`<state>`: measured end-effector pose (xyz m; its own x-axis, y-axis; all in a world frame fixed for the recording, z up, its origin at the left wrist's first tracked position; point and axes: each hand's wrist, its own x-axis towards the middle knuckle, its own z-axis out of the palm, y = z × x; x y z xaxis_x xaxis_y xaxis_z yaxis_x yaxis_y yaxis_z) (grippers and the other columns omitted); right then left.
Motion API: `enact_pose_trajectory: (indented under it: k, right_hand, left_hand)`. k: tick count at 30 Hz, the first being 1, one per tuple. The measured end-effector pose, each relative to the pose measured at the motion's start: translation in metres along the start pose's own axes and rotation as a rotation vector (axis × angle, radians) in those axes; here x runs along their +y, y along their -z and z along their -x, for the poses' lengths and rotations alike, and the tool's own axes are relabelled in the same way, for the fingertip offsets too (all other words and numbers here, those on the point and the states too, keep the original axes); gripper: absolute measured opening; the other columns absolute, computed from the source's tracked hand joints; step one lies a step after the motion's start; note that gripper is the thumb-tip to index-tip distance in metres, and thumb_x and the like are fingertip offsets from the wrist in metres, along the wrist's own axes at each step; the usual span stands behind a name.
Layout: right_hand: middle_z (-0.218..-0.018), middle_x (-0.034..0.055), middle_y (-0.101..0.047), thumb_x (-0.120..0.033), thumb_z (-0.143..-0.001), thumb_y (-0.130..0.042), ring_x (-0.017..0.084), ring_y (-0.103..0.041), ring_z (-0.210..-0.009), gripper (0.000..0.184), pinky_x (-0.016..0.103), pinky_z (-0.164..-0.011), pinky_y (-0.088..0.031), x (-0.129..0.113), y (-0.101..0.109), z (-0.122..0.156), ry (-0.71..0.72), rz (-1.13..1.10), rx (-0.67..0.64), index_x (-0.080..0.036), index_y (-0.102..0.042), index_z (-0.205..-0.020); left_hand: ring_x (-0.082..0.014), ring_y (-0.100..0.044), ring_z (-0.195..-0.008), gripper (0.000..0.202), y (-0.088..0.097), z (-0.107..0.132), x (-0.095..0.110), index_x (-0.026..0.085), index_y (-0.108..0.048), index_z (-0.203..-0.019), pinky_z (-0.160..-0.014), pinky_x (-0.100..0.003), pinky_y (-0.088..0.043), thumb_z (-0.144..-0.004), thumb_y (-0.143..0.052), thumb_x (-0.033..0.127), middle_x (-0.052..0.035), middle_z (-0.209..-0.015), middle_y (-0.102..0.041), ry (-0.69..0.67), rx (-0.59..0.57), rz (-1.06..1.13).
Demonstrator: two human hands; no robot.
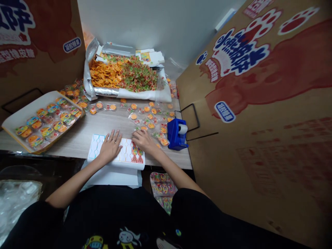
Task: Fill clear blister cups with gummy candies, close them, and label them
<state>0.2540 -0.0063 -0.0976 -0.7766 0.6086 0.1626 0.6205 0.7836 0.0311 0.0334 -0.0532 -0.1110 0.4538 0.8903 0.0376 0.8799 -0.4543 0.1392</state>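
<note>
My left hand [111, 146] lies flat with its fingers spread on a white printed card [103, 147], which has a wavy blue and orange outline. My right hand [142, 141] rests with bent fingers at the card's upper right edge, beside a coloured patch of gummy candy print [137, 155]. Whether anything sits under those fingers is hidden. Small clear blister packs of orange and multicoloured candies [147, 117] lie scattered on the wooden table [103, 124] just beyond my right hand.
A tray of filled packs [43, 121] sits at the table's left. Behind stands a lined box heaped with orange and green candies [121, 72]. A blue tape dispenser [177, 134] is to the right. Printed cardboard panels [259, 103] flank the table; printed packets [162, 188] lie below its front edge.
</note>
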Motion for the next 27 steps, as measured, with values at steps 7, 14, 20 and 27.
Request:
enact_pose_trajectory:
  k: [7, 14, 20, 27]
  right_hand:
    - [-0.096, 0.0137, -0.064, -0.012, -0.084, -0.052, 0.027, -0.055, -0.097, 0.009, 0.041, -0.085, -0.043, -0.012, 0.021, 0.002, -0.147, -0.132, -0.058, -0.017, -0.059, -0.082]
    - [-0.072, 0.0004, -0.062, -0.021, -0.088, -0.046, 0.018, -0.062, -0.07, 0.009, 0.032, -0.068, -0.049, 0.016, 0.089, 0.103, -0.698, -0.811, 0.792, -0.025, -0.051, -0.081]
    - [-0.098, 0.0053, -0.07, -0.012, -0.082, -0.049, 0.021, -0.065, -0.091, 0.035, 0.038, -0.084, -0.051, -0.014, 0.064, 0.06, -0.601, -0.633, 0.41, -0.023, -0.062, -0.112]
    - [-0.125, 0.0167, -0.061, -0.01, -0.083, -0.053, 0.031, -0.053, -0.111, 0.033, 0.044, -0.089, -0.048, -0.051, 0.016, 0.012, -0.565, -0.212, -0.058, -0.016, -0.064, -0.113]
  left_hand:
    - [-0.0337, -0.023, -0.147, 0.056, 0.002, 0.0, 0.0, 0.009, -0.039, -0.146, -0.116, -0.051, -0.028, -0.096, -0.038, 0.033, -0.0175, -0.156, -0.029, 0.008, -0.012, 0.005]
    - [-0.0364, -0.03, -0.143, 0.052, 0.013, -0.016, 0.0, 0.008, -0.046, -0.14, -0.111, -0.055, -0.031, -0.093, -0.043, 0.03, -0.0208, -0.153, -0.035, 0.029, -0.011, 0.042]
    - [-0.0281, -0.033, -0.141, 0.057, 0.047, -0.117, 0.009, 0.012, -0.041, -0.143, -0.108, -0.044, -0.036, -0.086, -0.038, 0.007, -0.0134, -0.154, -0.036, -0.096, 0.005, 0.134]
    - [-0.033, -0.051, -0.123, 0.03, 0.059, -0.178, 0.017, 0.009, -0.068, -0.103, -0.105, -0.051, -0.03, -0.08, -0.05, 0.001, -0.0206, -0.114, -0.067, -0.114, -0.064, 0.106]
